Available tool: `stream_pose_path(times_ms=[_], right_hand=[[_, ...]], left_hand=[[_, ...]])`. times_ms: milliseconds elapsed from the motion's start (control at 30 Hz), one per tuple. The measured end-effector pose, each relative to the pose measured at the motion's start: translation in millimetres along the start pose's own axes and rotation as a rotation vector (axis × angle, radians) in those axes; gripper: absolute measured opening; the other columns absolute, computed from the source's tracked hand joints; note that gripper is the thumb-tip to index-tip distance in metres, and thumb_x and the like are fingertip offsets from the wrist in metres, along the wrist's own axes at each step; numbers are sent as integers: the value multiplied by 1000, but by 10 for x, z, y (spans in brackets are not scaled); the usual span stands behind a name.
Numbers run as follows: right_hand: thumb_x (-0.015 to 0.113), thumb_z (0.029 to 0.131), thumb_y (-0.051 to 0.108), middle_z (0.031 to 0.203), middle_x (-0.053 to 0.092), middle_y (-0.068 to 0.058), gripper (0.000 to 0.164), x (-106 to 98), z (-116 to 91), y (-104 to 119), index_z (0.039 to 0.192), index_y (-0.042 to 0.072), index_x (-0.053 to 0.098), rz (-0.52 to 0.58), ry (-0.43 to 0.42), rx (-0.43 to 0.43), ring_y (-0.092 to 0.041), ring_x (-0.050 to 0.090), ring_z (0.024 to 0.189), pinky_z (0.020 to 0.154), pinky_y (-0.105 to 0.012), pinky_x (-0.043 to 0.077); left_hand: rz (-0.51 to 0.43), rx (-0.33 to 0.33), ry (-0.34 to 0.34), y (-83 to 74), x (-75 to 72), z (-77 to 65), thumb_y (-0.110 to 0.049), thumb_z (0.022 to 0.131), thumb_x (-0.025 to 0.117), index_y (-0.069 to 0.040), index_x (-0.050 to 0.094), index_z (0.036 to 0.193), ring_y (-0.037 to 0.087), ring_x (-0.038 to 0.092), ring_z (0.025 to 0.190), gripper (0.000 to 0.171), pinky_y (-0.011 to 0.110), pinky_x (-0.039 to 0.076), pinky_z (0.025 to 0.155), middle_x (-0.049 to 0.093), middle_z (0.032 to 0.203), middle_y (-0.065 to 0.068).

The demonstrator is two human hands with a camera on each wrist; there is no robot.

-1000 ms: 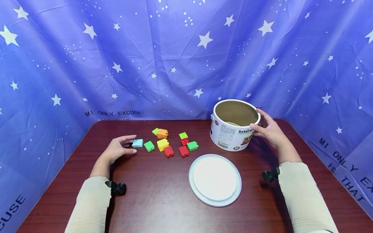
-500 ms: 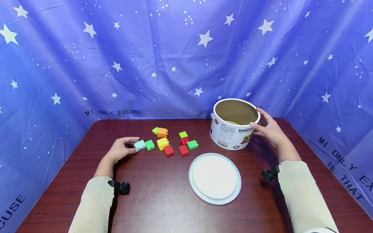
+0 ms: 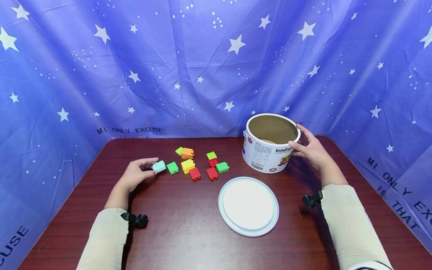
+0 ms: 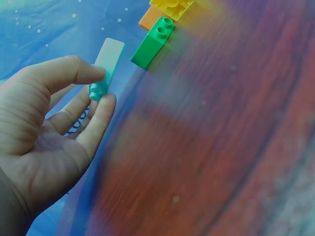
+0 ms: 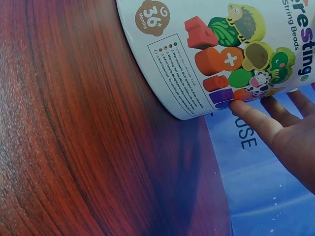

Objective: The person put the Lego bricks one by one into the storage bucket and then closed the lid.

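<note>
A light blue toy building brick is pinched between the thumb and fingers of my left hand. In the left wrist view the brick stands tilted, its studs near the fingertips. Just right of it lies a green brick. My right hand rests against the right side of a white round tub, fingers spread along its outer wall near the rim. In the right wrist view the tub shows printed toy pictures, and nearly straight fingers touch it. Part of its inside floor is hidden.
Several bricks lie mid-table, among them an orange brick, a yellow brick, a red brick and another green brick. A white round lid lies in front of the tub. A starry blue curtain surrounds the table.
My left hand reached right to the light blue brick and pinched it. Brick and hand then shifted slightly left, away from the green brick. My right hand stays at the tub.
</note>
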State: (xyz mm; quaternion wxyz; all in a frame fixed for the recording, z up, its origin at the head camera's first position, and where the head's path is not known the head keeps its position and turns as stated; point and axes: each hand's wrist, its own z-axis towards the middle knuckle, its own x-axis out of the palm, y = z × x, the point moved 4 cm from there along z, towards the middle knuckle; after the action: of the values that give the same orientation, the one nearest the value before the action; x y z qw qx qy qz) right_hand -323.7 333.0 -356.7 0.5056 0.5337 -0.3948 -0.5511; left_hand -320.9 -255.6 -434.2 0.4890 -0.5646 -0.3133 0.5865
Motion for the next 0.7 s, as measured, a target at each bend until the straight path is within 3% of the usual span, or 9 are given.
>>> stream_pose_path(times_ms=[333, 533, 700], right_hand=[[61, 95, 8, 153, 15, -33, 83, 26, 6, 20, 158, 14, 7, 24, -4, -9, -6, 48, 107, 76, -28, 57], [61, 95, 8, 153, 13, -33, 83, 15, -14, 13, 158, 14, 8, 32, -5, -16, -5, 49, 105, 75, -26, 56], [62, 94, 8, 153, 14, -34, 83, 12, -10, 8, 158, 13, 8, 32, -4, -17, -5, 50, 105, 74, -26, 56]], left_hand=[[49, 6, 6, -166, 86, 5, 2, 81, 74, 2, 61, 129, 17, 57, 95, 50, 20, 50, 75, 64, 115, 18], [20, 46, 47, -286, 221, 66, 2, 81, 74, 0, 64, 126, 23, 56, 103, 46, 19, 50, 83, 60, 125, 19], [-26, 65, 62, -386, 343, 117, 6, 80, 72, 3, 65, 123, 25, 59, 99, 44, 21, 52, 81, 60, 122, 21]])
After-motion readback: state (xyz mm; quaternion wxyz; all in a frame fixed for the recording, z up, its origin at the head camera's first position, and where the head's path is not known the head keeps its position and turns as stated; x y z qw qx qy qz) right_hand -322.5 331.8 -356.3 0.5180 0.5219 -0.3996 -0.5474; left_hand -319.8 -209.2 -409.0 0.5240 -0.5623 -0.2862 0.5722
